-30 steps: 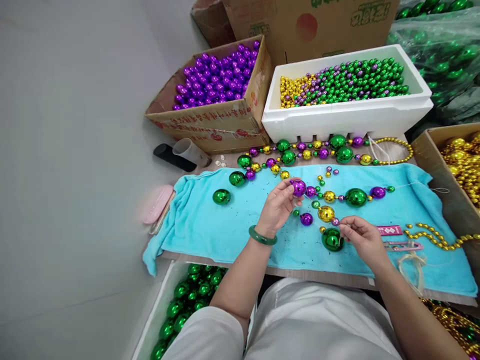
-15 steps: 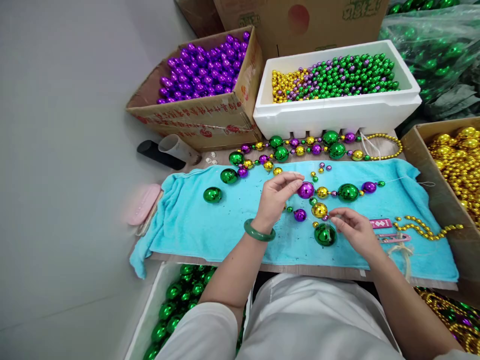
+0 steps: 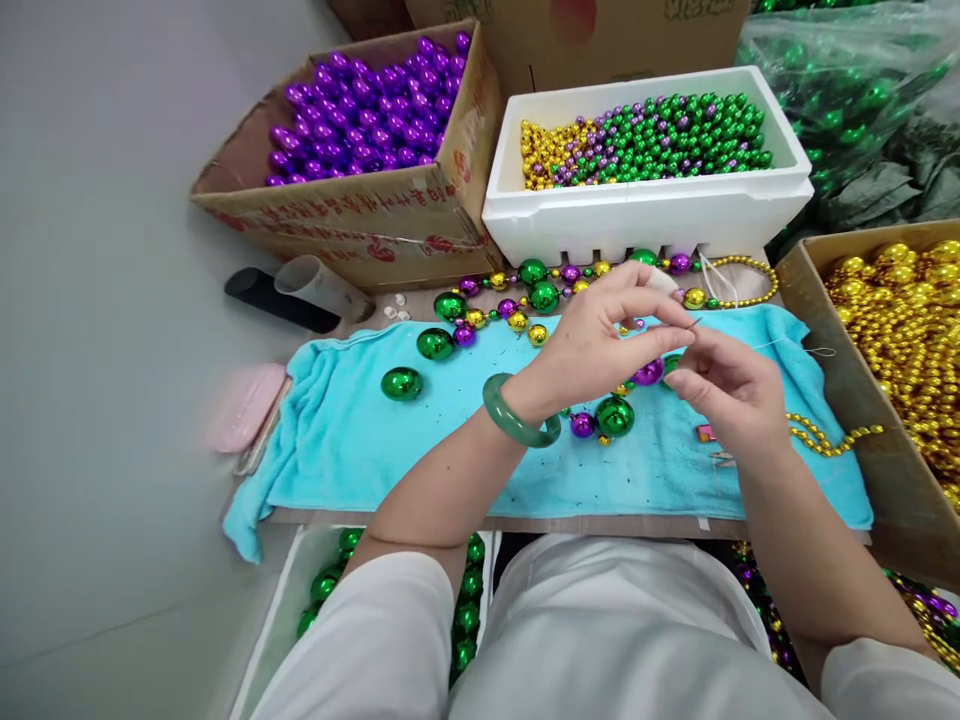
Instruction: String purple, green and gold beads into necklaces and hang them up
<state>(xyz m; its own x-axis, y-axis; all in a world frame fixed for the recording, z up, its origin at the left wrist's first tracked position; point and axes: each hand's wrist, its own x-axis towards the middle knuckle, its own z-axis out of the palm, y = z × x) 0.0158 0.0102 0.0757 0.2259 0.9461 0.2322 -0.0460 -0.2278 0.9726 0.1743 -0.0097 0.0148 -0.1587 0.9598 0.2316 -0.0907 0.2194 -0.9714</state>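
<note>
My left hand (image 3: 611, 335), with a green bangle at the wrist and a white wrap on one finger, is pinched over the towel. A thin dark sliver shows at its fingertips, too small to name. My right hand (image 3: 735, 390) is curled against those fingertips; what it holds is hidden. Below the hands lie a purple bead (image 3: 649, 371), a large green bead (image 3: 615, 416) and a smaller purple bead (image 3: 583, 425), beside my left wrist. A pale thread (image 3: 821, 351) runs out to the right. Behind the hands lies a strung bead necklace (image 3: 544, 297), partly covered by my left hand.
A blue towel (image 3: 450, 450) covers the table. Behind stand a carton of purple beads (image 3: 420, 215) and a white foam box (image 3: 645, 215). At right is a carton of gold beads (image 3: 832, 330). A pink case (image 3: 251, 410) and a clear cup (image 3: 319, 290) are at left.
My hands have come together, rising and shifting right from the beads on the towel. The right hand no longer reaches the gold bead. The whole view has shifted slightly.
</note>
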